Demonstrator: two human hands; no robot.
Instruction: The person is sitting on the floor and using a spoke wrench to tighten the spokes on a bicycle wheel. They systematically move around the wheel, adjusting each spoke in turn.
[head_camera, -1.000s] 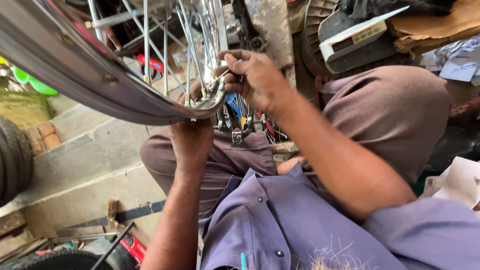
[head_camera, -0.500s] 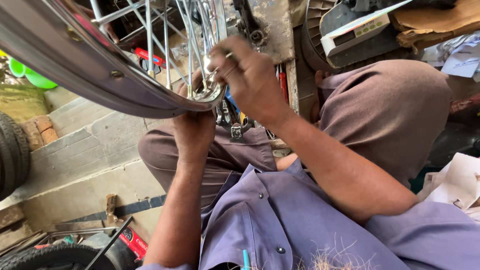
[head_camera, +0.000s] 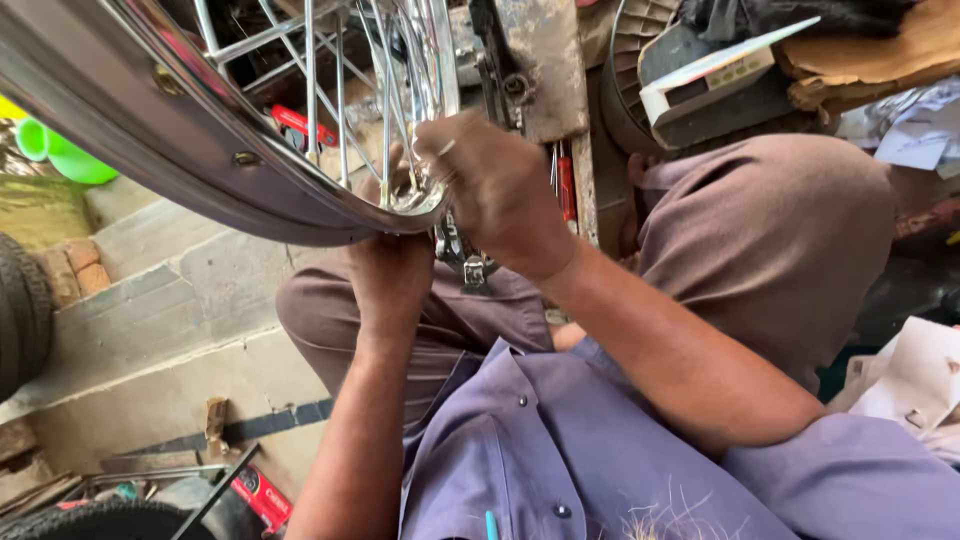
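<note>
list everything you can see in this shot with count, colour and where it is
spoked wheel rim: one, shiny chrome, upper left, held up over the lap
spokes: many, silver, running from the rim toward top centre
green plastic tub: one, bright green, far left behind the rim
tyres: two, black, left edge and bottom left
red-handled tool: one, seen through the spokes
concrete step: one, grey, left of the knees
trousers: brown, on both knees
shirt: purple-grey, bottom centre
left hand: under the rim, gripping its lower edge
right hand: at the rim's inner edge, fingers pinched by a spoke end
</note>
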